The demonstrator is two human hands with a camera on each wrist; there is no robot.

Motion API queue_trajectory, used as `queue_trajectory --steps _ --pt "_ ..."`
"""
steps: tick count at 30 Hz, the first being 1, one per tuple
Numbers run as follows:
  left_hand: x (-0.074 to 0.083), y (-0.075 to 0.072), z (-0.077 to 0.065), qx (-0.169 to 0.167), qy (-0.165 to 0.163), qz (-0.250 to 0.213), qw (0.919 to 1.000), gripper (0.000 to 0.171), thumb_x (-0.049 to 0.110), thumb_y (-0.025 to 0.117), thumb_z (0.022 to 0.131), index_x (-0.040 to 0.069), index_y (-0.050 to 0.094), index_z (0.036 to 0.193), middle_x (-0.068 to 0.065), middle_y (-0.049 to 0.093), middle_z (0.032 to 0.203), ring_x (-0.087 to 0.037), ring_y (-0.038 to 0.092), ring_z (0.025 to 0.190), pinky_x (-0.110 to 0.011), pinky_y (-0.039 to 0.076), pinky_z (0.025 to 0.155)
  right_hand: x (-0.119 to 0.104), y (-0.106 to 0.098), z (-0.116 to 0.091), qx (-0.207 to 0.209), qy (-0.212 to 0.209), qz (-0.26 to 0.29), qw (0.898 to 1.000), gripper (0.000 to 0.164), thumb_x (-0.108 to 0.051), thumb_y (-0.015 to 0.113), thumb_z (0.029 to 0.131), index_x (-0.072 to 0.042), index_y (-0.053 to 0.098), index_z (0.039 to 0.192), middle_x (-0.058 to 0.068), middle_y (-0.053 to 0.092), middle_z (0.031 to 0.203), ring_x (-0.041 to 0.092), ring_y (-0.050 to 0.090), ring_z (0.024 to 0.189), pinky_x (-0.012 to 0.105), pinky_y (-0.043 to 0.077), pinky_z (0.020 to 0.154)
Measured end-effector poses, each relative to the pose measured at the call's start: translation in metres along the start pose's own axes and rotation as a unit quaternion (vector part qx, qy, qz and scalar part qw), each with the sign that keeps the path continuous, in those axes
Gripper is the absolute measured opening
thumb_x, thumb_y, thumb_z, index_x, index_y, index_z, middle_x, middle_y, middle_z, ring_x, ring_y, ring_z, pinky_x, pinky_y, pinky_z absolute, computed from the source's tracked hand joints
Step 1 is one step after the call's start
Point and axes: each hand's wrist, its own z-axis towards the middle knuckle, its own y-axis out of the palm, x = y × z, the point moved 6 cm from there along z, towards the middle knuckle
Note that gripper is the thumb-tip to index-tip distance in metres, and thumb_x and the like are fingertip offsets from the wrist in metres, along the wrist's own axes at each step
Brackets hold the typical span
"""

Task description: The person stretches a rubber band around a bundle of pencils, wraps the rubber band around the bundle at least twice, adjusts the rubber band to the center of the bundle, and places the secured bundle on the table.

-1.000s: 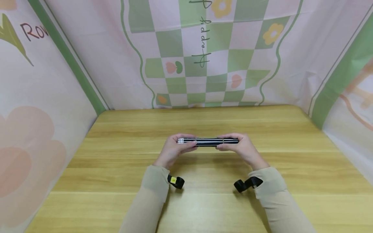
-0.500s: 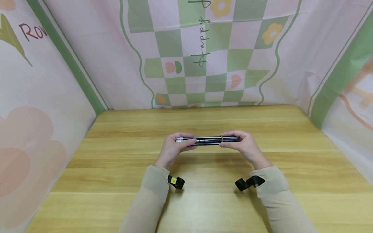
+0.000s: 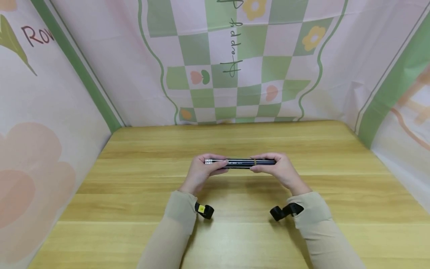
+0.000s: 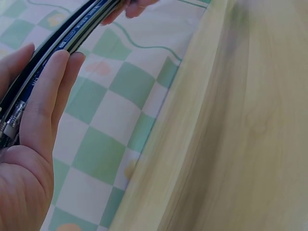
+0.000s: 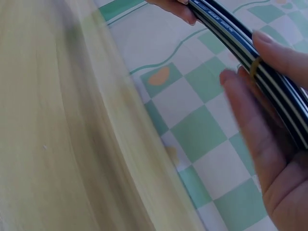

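A bundle of dark pencils [image 3: 240, 163] with white stripes lies level between my two hands, above the table. Its silver ferrule ends [image 3: 208, 161] point left. Around the bundle, near the right end, runs a tan rubber band [image 5: 255, 66]. My left hand [image 3: 198, 172] grips the ferrule end, thumb on one side and fingers on the other. The opposite end is held by my right hand [image 3: 280, 171], its thumb and fingertips close to the band. Printed lettering [image 4: 72, 34] shows along one pencil in the left wrist view. The pencils' right tips are hidden in my right palm.
The wooden table [image 3: 228, 239] spreads out below both hands. Behind it hangs a green-and-white checked cloth [image 3: 225, 80], with printed cloth panels at the left and right sides. A black wrist strap piece [image 3: 205, 211] juts from each sleeve.
The bundle has turned, so a lettered side now faces up. My right hand shifted slightly right and up, then came back; my left hand kept its grip.
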Motion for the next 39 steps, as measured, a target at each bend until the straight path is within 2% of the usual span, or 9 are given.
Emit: queue_trajectory --steps 4,13,19,21,22,25,29,36,39 --pt "0.0007 -0.0027 0.0003 0.009 0.000 -0.005 0.9999 0.018 -0.006 0.070 0.087 -0.009 0.070 0.104 -0.024 0.070 0.111 -0.021 0.075 0.083 -0.039 0.063 0.089 -0.0002 -0.0021 0.0004 -0.005 -0.004 0.021 1.000 0.042 -0.012 0.084 0.079 -0.003 0.070 0.119 -0.016 0.074 0.102 0.007 0.070 0.087 0.020 0.061 0.077" --pt "-0.0014 -0.0003 0.0004 0.003 -0.005 -0.004 1.0000 0.017 -0.006 0.070 0.087 -0.009 0.071 0.104 -0.017 0.073 0.107 -0.021 0.075 0.083 -0.040 0.062 0.090 0.0002 -0.0024 0.0001 0.002 -0.008 -0.010 1.000 0.043 -0.013 0.085 0.078 0.003 0.070 0.116 -0.016 0.073 0.100 0.006 0.068 0.086 0.020 0.061 0.074" --pt "-0.0029 0.0005 0.0007 0.000 -0.007 0.003 1.0000 0.020 -0.006 0.071 0.086 -0.010 0.070 0.105 -0.019 0.072 0.109 -0.021 0.075 0.084 -0.040 0.062 0.090 -0.0028 -0.0015 -0.0012 -0.005 -0.006 -0.056 0.998 0.043 -0.020 0.084 0.080 -0.001 0.071 0.117 0.007 0.073 0.116 0.003 0.067 0.093 0.019 0.059 0.079" --pt "-0.0024 -0.0001 0.0004 0.003 -0.007 0.003 1.0000 0.020 -0.006 0.071 0.086 -0.010 0.070 0.105 -0.019 0.072 0.109 -0.020 0.075 0.084 -0.039 0.062 0.090 -0.0037 -0.0017 -0.0011 -0.007 -0.008 -0.057 0.998 0.044 -0.020 0.083 0.081 -0.001 0.071 0.119 0.010 0.072 0.118 0.003 0.067 0.092 0.018 0.059 0.078" --pt "-0.0021 -0.0006 0.0002 0.004 -0.006 0.001 1.0000 0.019 -0.005 0.071 0.087 -0.010 0.069 0.105 -0.019 0.072 0.109 -0.020 0.075 0.084 -0.039 0.062 0.090 -0.0037 -0.0022 -0.0011 -0.007 -0.009 -0.052 0.999 0.044 -0.019 0.083 0.081 0.000 0.070 0.119 0.010 0.072 0.118 0.003 0.067 0.092 0.018 0.059 0.078" --pt "-0.0010 -0.0018 -0.0002 0.007 -0.005 0.000 1.0000 0.018 -0.005 0.070 0.087 -0.010 0.069 0.105 -0.019 0.072 0.110 -0.020 0.075 0.083 -0.039 0.062 0.090 -0.0033 -0.0045 -0.0010 -0.005 -0.015 -0.029 0.999 0.043 -0.015 0.083 0.081 0.001 0.070 0.118 -0.001 0.074 0.110 0.005 0.068 0.087 0.019 0.060 0.074" --pt "-0.0006 -0.0013 -0.0003 0.003 -0.002 -0.002 1.0000 0.019 -0.005 0.070 0.087 -0.010 0.069 0.105 -0.025 0.070 0.114 -0.020 0.075 0.083 -0.039 0.062 0.091 -0.0034 -0.0062 -0.0016 0.003 -0.019 -0.020 1.000 0.044 -0.013 0.084 0.080 0.004 0.069 0.116 -0.011 0.075 0.101 0.005 0.068 0.083 0.019 0.061 0.071" --pt "-0.0004 0.0000 -0.0013 0.001 0.000 0.000 1.0000 0.017 -0.005 0.072 0.086 -0.008 0.071 0.103 -0.018 0.073 0.108 -0.020 0.075 0.083 -0.040 0.063 0.089 -0.0052 -0.0030 -0.0024 0.007 -0.027 -0.039 0.999 0.041 -0.015 0.084 0.080 0.003 0.071 0.114 -0.019 0.072 0.099 0.004 0.067 0.083 0.019 0.060 0.070" --pt "-0.0014 0.0009 -0.0011 -0.001 -0.004 0.000 1.0000 0.016 -0.005 0.072 0.086 -0.006 0.072 0.102 -0.019 0.072 0.110 -0.021 0.074 0.086 -0.039 0.063 0.089 -0.0065 -0.0007 -0.0021 0.006 -0.038 -0.044 0.998 0.040 -0.014 0.084 0.079 0.002 0.072 0.113 -0.013 0.074 0.102 0.005 0.067 0.086 0.019 0.060 0.072"
